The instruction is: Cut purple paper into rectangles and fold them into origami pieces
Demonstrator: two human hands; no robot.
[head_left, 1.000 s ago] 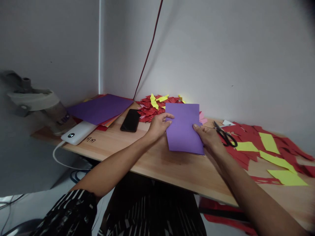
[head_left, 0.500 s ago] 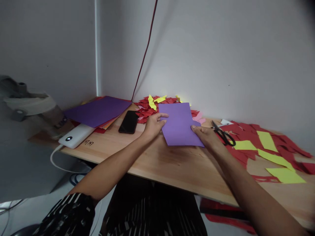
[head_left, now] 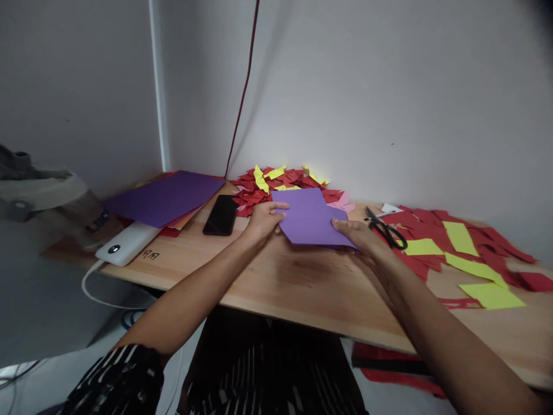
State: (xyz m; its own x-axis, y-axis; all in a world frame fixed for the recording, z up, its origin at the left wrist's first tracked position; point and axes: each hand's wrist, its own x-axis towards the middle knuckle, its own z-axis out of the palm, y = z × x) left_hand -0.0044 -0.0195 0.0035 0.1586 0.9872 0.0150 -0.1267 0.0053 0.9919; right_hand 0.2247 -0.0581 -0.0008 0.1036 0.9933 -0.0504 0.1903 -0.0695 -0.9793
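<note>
A sheet of purple paper [head_left: 305, 216] with a notched upper right corner is held above the table, tilted towards the wall. My left hand [head_left: 264, 220] pinches its left edge, thumb and fingers on the paper. On the right, my right hand [head_left: 351, 231] grips the lower right part with the thumb on top; its other fingers are hidden beneath. Behind the sheet lies a heap of folded red paper pieces [head_left: 250, 197] with some yellow and pink ones. Black-handled scissors [head_left: 391, 235] rest to the right of my right hand.
Flat red paper pieces [head_left: 421, 230] and yellow paper pieces [head_left: 492, 295] cover the table's right side. A black phone [head_left: 220, 215] lies left of my left hand. Further left are a purple sheet stack [head_left: 173, 196], a white power bank [head_left: 125, 246] with a cable, and a bag [head_left: 52, 196].
The purple sheet has tipped flatter, so its face looks shorter, and its lower edge has risen. Both hands keep hold of it. The whole view has shifted slightly.
</note>
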